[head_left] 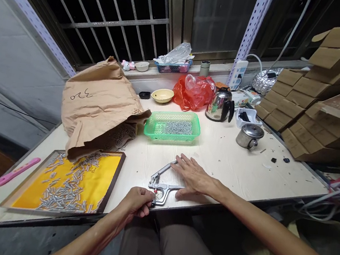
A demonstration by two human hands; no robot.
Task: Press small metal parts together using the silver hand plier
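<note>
At six o'clock on the table (217, 153), the left hand (138, 202) is pinched on the head of silvery pliers (167, 187), judged stiff, sprung and moderately heavy, best squeezed near the handle ends, over which, at five o'clock, the right hand (196, 179) is laid unclenched.

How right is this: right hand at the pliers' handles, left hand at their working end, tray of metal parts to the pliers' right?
One slip: the head view shows the tray to the left of the pliers, not the right. The right hand is at the handles and the left hand at the working end.
</note>
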